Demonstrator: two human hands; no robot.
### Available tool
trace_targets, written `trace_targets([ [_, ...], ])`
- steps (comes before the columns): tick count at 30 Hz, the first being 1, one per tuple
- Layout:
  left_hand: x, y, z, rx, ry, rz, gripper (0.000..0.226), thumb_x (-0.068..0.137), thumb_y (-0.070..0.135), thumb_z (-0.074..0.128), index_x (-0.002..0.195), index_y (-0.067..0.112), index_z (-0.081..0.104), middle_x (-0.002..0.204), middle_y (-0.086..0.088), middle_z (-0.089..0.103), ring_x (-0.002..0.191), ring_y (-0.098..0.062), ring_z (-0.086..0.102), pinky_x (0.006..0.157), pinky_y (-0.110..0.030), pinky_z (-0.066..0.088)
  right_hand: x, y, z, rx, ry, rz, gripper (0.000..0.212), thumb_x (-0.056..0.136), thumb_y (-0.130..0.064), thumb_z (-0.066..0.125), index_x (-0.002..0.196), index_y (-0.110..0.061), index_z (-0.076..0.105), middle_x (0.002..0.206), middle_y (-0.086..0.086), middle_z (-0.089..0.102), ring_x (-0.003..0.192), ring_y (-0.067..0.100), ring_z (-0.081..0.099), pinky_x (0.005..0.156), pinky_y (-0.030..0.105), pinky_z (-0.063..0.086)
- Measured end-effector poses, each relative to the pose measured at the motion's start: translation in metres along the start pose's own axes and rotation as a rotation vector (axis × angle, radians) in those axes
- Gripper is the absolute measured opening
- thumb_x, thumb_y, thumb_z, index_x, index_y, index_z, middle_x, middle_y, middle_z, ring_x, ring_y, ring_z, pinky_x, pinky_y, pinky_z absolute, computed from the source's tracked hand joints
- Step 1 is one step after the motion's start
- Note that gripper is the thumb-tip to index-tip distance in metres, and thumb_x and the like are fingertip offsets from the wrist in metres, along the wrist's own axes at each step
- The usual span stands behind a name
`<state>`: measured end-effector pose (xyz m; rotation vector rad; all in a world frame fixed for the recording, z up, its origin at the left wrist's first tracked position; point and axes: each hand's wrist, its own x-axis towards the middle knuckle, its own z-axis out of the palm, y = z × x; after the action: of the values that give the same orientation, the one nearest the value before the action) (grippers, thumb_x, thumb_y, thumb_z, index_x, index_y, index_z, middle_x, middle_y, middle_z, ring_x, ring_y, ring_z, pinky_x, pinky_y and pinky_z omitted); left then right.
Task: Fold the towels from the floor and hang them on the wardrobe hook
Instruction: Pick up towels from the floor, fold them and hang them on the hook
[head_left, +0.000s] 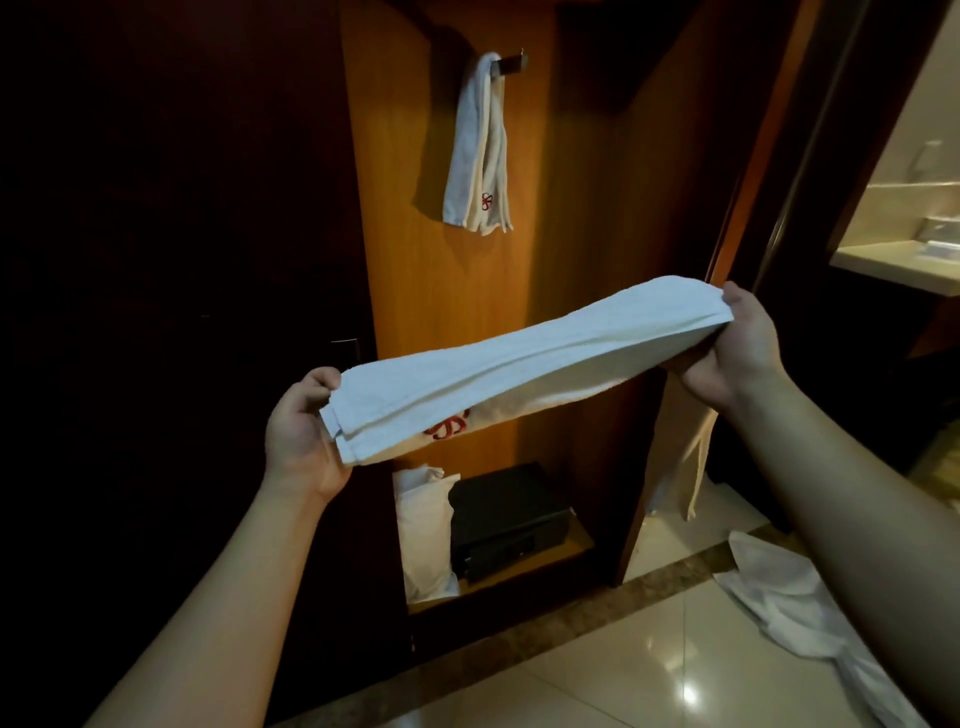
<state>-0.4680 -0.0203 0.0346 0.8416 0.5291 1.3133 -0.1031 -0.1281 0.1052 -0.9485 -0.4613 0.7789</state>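
Wooden wardrobe holds a pillow beside a safe.

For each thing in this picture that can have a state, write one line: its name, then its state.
Held towel: folded into a long strip, stretched between both hands.
Left hand: grips one end.
Right hand: grips the other end.
Hung towel: folded, draped over the hook.
Hook: occupied.
Floor towel: crumpled, unfolded.
Safe: door shut.

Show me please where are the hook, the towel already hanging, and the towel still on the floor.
hook (511, 65): head view, on its dark metal bar.
hanging towel (475, 156): head view, middle of its draped length.
floor towel (784, 597): head view, on its crumpled middle.
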Motion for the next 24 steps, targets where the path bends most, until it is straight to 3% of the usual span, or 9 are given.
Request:
trace_targets([
  [2,0.001,-0.010,-0.004,0.011,0.045,-0.038,0.030,0.091,0.028,0.043,0.064,0.018,0.049,0.069,-0.001,0.060,0.073,-0.025,0.063,0.059,-0.029,0.051,-0.001,0.000,0.001,0.024,-0.020,-0.022,0.048,0.104,-0.045,0.034,0.124,-0.015,0.066,0.115,0.010,0.075,0.105,0.027,0.072,0.085,0.043,0.060],
  [5,0.006,-0.032,-0.007,0.331,0.111,-0.206,0.030,0.094,0.044,0.062,0.083,0.016,0.061,0.078,-0.005,0.073,0.071,-0.024,0.073,0.062,-0.036,0.058,-0.004,0.002,0.002,0.032,-0.052,-0.042,0.048,0.103,-0.046,0.034,0.125,-0.018,0.065,0.116,0.008,0.074,0.106,0.025,0.072,0.080,0.040,0.061],
  [9,0.012,-0.060,-0.013,0.536,0.113,-0.364,0.022,0.089,0.011,0.069,0.083,0.018,0.049,0.084,-0.006,0.059,0.065,-0.016,0.062,0.049,-0.031,0.049,-0.007,0.003,0.007,0.030,-0.068,-0.046,0.048,0.102,-0.049,0.033,0.124,-0.021,0.065,0.116,0.005,0.075,0.105,0.023,0.073,0.073,0.035,0.060],
  [11,0.011,-0.073,-0.015,0.528,0.078,-0.452,0.027,0.086,0.001,0.065,0.099,0.020,0.052,0.102,-0.012,0.059,0.081,-0.025,0.064,0.052,-0.033,0.053,-0.009,0.003,0.012,0.088,-0.071,-0.031,0.050,0.102,-0.051,0.035,0.128,-0.019,0.063,0.117,0.007,0.074,0.104,0.025,0.073,0.074,0.037,0.060],
  [13,0.008,-0.092,-0.018,0.522,0.039,-0.530,0.048,0.082,-0.006,0.061,0.118,0.024,0.049,0.118,-0.016,0.052,0.097,-0.036,0.064,0.058,-0.036,0.055,-0.010,0.002,0.019,0.140,-0.082,-0.018,0.052,0.102,-0.051,0.035,0.127,-0.015,0.063,0.117,0.010,0.074,0.104,0.029,0.072,0.078,0.044,0.060],
  [16,-0.001,-0.126,-0.012,0.516,-0.017,-0.580,0.053,0.080,-0.010,0.054,0.119,0.026,0.051,0.127,-0.013,0.043,0.113,-0.045,0.056,0.059,-0.034,0.050,-0.011,0.000,0.038,0.185,-0.097,0.002,0.054,0.103,-0.051,0.032,0.118,-0.010,0.065,0.113,0.015,0.074,0.103,0.034,0.072,0.088,0.051,0.056],
  [18,-0.006,-0.147,-0.003,0.518,-0.022,-0.613,0.057,0.080,-0.009,0.050,0.126,0.025,0.047,0.120,-0.011,0.045,0.108,-0.041,0.057,0.060,-0.036,0.051,-0.015,0.000,0.054,0.191,-0.109,0.020,0.055,0.104,-0.051,0.031,0.114,-0.008,0.065,0.111,0.017,0.074,0.103,0.036,0.071,0.092,0.052,0.054],
  [21,-0.007,-0.170,0.013,0.515,0.033,-0.697,0.059,0.080,-0.008,0.053,0.129,0.026,0.043,0.110,-0.012,0.052,0.099,-0.032,0.059,0.079,-0.044,0.056,-0.021,0.002,0.079,0.083,-0.121,-0.003,0.053,0.105,-0.049,0.032,0.117,-0.006,0.060,0.115,0.019,0.069,0.110,0.034,0.068,0.099,0.050,0.050],
  [24,-0.001,-0.175,0.025,0.595,0.082,-0.688,0.054,0.080,-0.004,0.057,0.128,0.019,0.045,0.099,-0.014,0.058,0.081,-0.024,0.058,0.067,-0.036,0.052,-0.023,0.003,0.101,-0.040,-0.122,-0.055,0.045,0.104,-0.047,0.042,0.123,-0.007,0.056,0.113,0.018,0.072,0.105,0.033,0.070,0.093,0.049,0.056],
])
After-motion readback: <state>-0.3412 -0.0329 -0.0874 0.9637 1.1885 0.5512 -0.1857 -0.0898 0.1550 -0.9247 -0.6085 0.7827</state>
